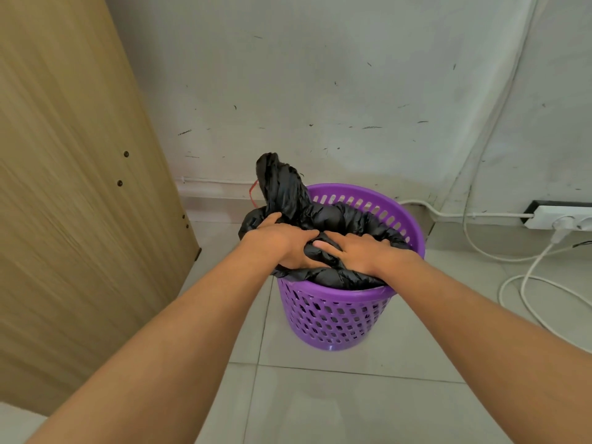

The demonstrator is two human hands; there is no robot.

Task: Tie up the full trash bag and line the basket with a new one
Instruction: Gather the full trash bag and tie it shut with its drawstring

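Left hand (282, 240) clamped on the black bag (323, 216), fingers curled into the gathered plastic at the near-left side of the basket mouth. Right hand (355, 251) just beside it, fingers pointing left and pressed into the same bunched plastic; thumb side hidden, but it is gripping a fold. The two hands almost touch at the fingertips.

Bag sits inside the purple basket (333, 318), filling it to the top. Its rolled edge bulges over the rim on the left and lies along the inside of the rim on the right. One twisted tail of plastic stands up from the far-left side, above the rim. A thin red strand (253, 190) shows just left of that tail; what it belongs to I cannot tell.

Basket stands upright on the pale tiled floor (352, 405), near the scuffed white wall (320, 91). Wooden panel (70, 187) stands to the left, close to the basket but apart from it. To the right, a power strip (557, 217) by the wall, with white cables (528, 283) looped on the floor.
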